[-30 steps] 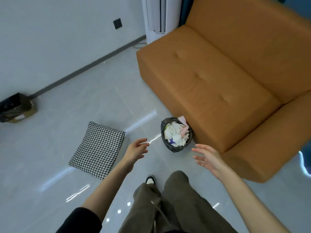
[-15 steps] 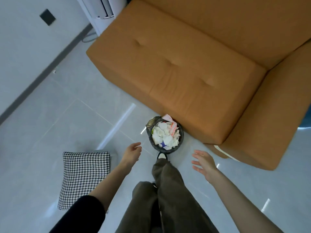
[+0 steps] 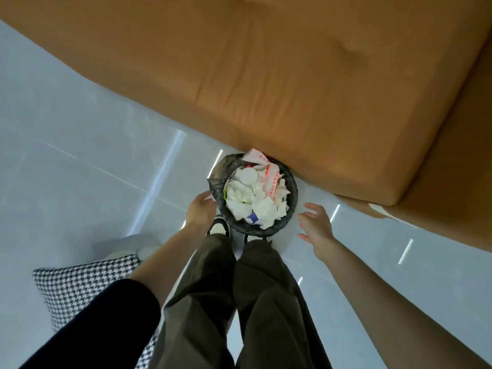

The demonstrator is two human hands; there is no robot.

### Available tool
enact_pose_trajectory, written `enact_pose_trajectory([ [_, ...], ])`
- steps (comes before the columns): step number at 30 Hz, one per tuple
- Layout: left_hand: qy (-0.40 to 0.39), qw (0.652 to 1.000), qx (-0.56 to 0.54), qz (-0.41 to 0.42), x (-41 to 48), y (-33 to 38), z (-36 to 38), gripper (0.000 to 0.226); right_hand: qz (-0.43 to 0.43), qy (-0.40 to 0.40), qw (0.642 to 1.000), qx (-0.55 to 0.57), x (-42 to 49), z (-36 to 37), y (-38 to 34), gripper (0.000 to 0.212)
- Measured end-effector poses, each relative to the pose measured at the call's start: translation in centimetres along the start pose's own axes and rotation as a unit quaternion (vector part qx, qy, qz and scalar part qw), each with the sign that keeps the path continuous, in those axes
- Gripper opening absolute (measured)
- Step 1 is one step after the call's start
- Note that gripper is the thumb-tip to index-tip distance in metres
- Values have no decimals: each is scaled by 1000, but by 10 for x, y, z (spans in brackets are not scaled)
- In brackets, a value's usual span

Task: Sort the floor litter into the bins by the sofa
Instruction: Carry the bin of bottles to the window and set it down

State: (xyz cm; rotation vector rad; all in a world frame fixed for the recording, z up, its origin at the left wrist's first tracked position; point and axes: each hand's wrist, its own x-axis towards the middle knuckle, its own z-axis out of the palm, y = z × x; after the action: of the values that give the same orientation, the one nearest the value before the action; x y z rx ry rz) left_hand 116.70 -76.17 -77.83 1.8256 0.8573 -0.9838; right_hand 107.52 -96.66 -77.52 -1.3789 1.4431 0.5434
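One bin (image 3: 292, 187) stands on the grey tiled floor (image 3: 80, 169), close against the front base of the orange sofa (image 3: 292, 89). It has a dark liner (image 3: 218, 170) and is filled to the rim with litter (image 3: 255, 203): crumpled white paper and red-printed wrappers. Left hand (image 3: 201, 210): fingers relaxed, holding nothing, just beside the bin's left rim; contact cannot be confirmed. Right hand (image 3: 318, 226): fingers spread, empty, clear of the bin's right side. A houndstooth cushion (image 3: 80, 286) lies on the floor, lower left.
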Motion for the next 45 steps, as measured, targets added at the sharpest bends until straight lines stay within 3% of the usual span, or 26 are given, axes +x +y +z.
enact_pose_trajectory([
  [10, 3, 996, 86, 32, 167, -46, 69, 58, -11, 122, 992, -11, 146, 79, 74, 40],
  [14, 4, 986, 152, 74, 200, -63, 77, 36, -8, 162, 987, 8, 174, 96, 92, 35],
  [18, 18, 988, 131, 83, 205, -70, 75, 4, -11, 185, 983, -1, 177, 97, 99, 27],
  [20, 18, 989, 120, 80, 197, -72, 72, 16, -6, 183, 983, -1, 169, 93, 99, 25],
  [22, 26, 990, 114, 77, 182, -72, 66, 24, -6, 177, 984, -4, 154, 86, 97, 25],
  [25, 24, 993, 91, 65, 143, -64, 56, 6, -11, 166, 986, 4, 117, 65, 90, 25],
  [28, 8, 995, 82, 63, 94, -53, 46, 17, -15, 161, 987, 15, 75, 41, 82, 25],
  [34, -53, 991, 85, 90, -25, 3, 15, 4, -33, 162, 984, 67, -43, -23, 59, 31],
  [36, -81, 988, 86, 103, -69, 26, 1, 12, -46, 164, 981, 97, -93, -46, 52, 33],
  [45, -217, 931, 156, 250, -249, 106, -44, 14, -96, 219, 940, 244, -278, -129, 50, 26],
])
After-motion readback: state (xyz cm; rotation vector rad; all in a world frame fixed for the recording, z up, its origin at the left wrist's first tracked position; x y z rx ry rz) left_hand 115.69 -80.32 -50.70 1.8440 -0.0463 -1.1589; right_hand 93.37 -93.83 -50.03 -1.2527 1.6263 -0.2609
